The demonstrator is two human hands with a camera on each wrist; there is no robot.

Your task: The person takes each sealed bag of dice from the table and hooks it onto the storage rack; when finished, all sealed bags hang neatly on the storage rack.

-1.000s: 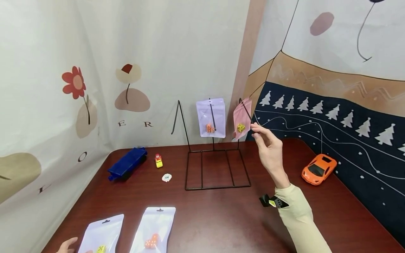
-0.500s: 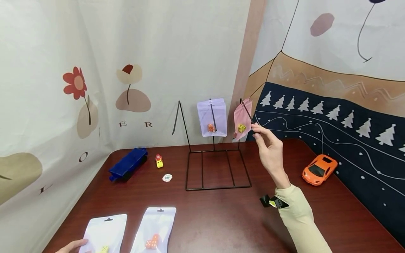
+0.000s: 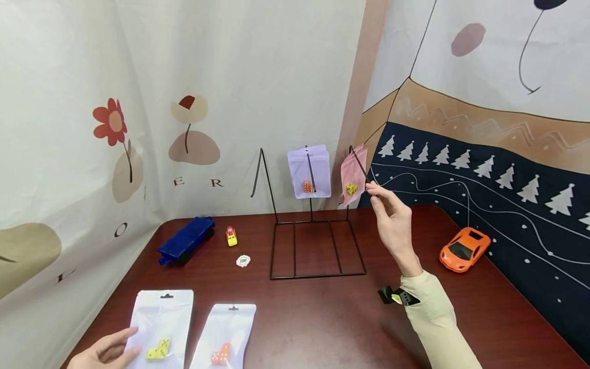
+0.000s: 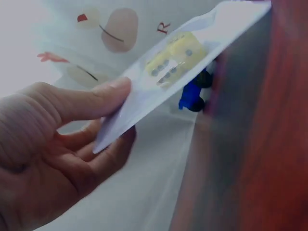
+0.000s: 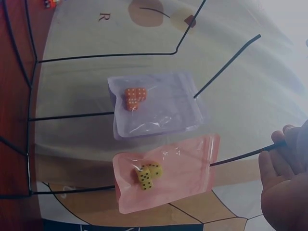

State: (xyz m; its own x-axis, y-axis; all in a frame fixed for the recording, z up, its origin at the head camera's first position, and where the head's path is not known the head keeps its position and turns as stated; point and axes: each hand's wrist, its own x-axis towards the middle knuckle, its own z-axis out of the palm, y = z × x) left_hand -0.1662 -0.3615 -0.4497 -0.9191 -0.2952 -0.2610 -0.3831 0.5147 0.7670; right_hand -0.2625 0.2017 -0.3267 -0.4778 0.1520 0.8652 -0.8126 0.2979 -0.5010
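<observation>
Holding steady looks like the key. At seven o'clock in the head view, the left hand pinches the white bag of yellow dice by its side edge, thumb and fingers on opposite faces; a low grip should leave its top slot unbent. Well apart, at four o'clock, the right hand pinches the tip of the right hook, the pink bag hanging on that hook at the hand's ten o'clock. A light touch seems wise, as a hard pull might tip the rack.
</observation>
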